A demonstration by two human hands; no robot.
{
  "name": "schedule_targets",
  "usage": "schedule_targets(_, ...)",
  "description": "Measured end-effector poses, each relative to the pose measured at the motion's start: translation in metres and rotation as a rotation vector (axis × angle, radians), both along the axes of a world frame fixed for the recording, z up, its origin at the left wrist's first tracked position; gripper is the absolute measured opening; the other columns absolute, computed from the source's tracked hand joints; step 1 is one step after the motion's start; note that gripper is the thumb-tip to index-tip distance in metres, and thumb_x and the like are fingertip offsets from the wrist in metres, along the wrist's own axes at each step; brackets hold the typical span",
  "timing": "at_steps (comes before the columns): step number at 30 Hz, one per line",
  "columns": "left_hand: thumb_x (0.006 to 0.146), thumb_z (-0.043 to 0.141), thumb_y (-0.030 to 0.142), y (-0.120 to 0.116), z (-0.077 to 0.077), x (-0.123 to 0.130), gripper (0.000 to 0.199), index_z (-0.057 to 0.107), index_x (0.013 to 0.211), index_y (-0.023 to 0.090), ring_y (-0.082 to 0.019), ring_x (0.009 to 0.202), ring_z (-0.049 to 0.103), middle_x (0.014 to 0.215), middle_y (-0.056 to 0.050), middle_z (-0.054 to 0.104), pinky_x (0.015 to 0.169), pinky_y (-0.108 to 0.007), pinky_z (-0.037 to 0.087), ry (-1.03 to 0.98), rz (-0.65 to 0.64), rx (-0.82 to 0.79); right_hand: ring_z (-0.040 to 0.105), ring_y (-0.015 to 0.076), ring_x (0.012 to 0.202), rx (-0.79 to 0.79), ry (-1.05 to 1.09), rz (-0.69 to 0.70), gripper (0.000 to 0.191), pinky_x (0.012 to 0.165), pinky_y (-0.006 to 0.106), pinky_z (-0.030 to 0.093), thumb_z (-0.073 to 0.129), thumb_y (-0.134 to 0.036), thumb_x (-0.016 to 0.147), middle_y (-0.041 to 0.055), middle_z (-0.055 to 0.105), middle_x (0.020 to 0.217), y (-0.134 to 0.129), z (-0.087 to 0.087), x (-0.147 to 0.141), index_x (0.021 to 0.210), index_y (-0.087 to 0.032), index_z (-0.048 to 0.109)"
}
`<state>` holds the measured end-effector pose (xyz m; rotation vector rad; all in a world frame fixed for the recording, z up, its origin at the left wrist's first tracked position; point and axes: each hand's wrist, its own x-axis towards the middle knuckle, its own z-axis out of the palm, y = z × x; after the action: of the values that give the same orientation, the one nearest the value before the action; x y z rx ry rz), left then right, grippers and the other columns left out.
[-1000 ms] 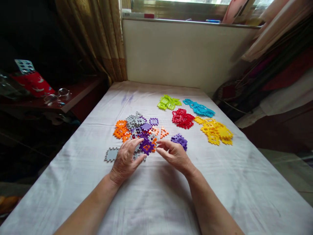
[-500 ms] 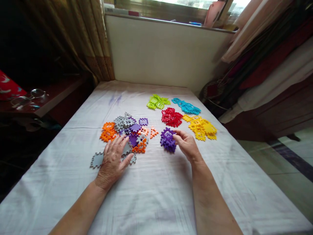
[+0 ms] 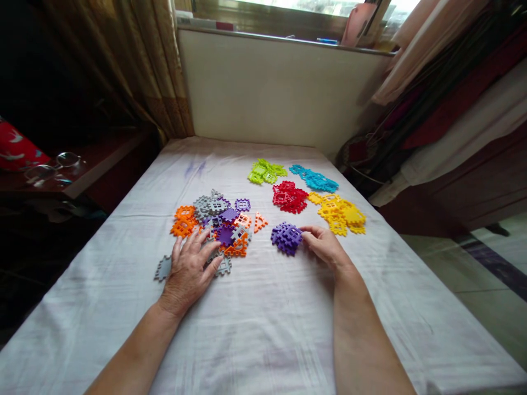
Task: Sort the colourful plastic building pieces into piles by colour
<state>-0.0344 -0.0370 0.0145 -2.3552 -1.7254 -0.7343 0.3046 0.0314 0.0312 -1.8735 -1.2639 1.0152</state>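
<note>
My left hand (image 3: 189, 271) lies with fingers spread over grey pieces (image 3: 163, 268) at the near left of a mixed pile. That pile holds grey, purple (image 3: 225, 236) and orange pieces (image 3: 183, 220). An orange triangle (image 3: 260, 221) lies just right of it. Thumb and fingers of my right hand (image 3: 323, 246) are pinched at the right edge of a purple heap (image 3: 286, 238), on one of its pieces.
Farther back are heaps of lime green (image 3: 267, 171), blue (image 3: 315, 178), red (image 3: 289, 197) and yellow pieces (image 3: 340, 214) on the white sheet (image 3: 255, 329). Glasses (image 3: 53, 169) rest on a dark table at the left. Clothes hang at the right.
My right hand has moved slightly right and nearer to me. The top purple piece has shifted and now lies flatter on its heap. My left hand has barely moved.
</note>
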Motion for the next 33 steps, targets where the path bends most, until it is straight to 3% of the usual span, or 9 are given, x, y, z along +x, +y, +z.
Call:
schedule_targets(4,0.096,0.047,0.042,0.0,0.005,-0.005,0.028,0.069,0.101,0.024,-0.032,0.133,0.051,0.136,-0.011,0.062,0.115,-0.06,0.027,-0.023,0.078,0.03,0.049,0.0112,0.039,0.042,-0.143,-0.012,0.035,0.042,0.023,0.035,0.059,-0.037,0.075,-0.0034,0.063,0.055,0.002,-0.005,0.002,0.1,-0.019,0.076)
schedule_targets(9,0.095,0.05,0.04,0.004,0.007,-0.007,0.025,0.068,0.089,0.024,-0.032,0.132,0.052,0.131,-0.011,0.066,0.116,-0.059,0.026,-0.025,0.132,0.084,0.064,0.0175,0.062,0.238,-0.262,-0.085,0.032,0.062,0.027,0.046,0.056,-0.041,0.076,0.0007,0.07,0.064,0.006,-0.008,-0.002,0.088,-0.021,0.078)
schedule_targets(12,0.094,0.051,0.038,0.01,0.009,0.001,0.026,0.07,0.106,0.024,-0.033,0.135,0.05,0.137,-0.012,0.062,0.116,-0.059,0.026,0.022,0.111,0.089,0.066,0.0197,0.066,0.314,-0.284,-0.146,0.035,0.067,0.029,0.047,0.055,-0.045,0.076,0.0022,0.072,0.066,0.006,-0.007,-0.002,0.088,-0.022,0.078)
schedule_targets(15,0.091,0.056,0.036,0.02,0.014,0.011,0.041,0.064,0.129,0.024,-0.035,0.141,0.042,0.148,-0.014,0.053,0.117,-0.062,0.02,0.097,0.071,0.052,0.066,0.0206,0.066,0.33,-0.286,-0.167,0.037,0.067,0.03,0.047,0.054,-0.045,0.076,0.0031,0.071,0.065,0.006,-0.005,-0.002,0.089,-0.02,0.078)
schedule_targets(18,0.087,0.061,0.036,0.034,0.019,0.014,0.05,0.06,0.134,0.022,-0.037,0.143,0.039,0.149,-0.014,0.052,0.118,-0.066,0.014,0.153,0.01,-0.027,0.066,0.0207,0.068,0.328,-0.267,-0.15,0.036,0.069,0.03,0.048,0.053,-0.044,0.077,0.0031,0.071,0.065,0.006,-0.005,-0.003,0.089,-0.02,0.077)
schedule_targets(24,0.089,0.058,0.038,0.052,0.019,0.008,0.028,0.071,0.113,0.03,-0.035,0.13,0.054,0.127,-0.005,0.07,0.116,-0.069,0.014,0.143,-0.125,-0.056,0.067,0.02,0.067,0.358,-0.257,-0.146,0.033,0.07,0.029,0.048,0.053,-0.042,0.081,0.003,0.071,0.065,0.005,0.001,-0.004,0.088,-0.02,0.076)
schedule_targets(29,0.092,0.054,0.038,0.047,0.023,0.006,0.021,0.074,0.096,0.031,-0.032,0.133,0.052,0.13,-0.003,0.068,0.116,-0.066,0.019,0.073,-0.083,0.089,0.066,0.0195,0.066,0.4,-0.252,-0.159,0.031,0.071,0.029,0.049,0.052,-0.041,0.083,0.0034,0.071,0.066,0.003,0.005,-0.008,0.086,-0.02,0.075)
schedule_targets(33,0.095,0.05,0.04,0.041,0.032,0.0,0.027,0.074,0.097,0.028,-0.029,0.118,0.063,0.117,-0.004,0.074,0.115,-0.058,0.028,0.038,-0.06,0.189,0.065,0.019,0.066,0.45,-0.243,-0.125,0.033,0.071,0.029,0.049,0.051,-0.041,0.083,0.004,0.071,0.067,0.001,0.008,-0.015,0.089,-0.019,0.075)
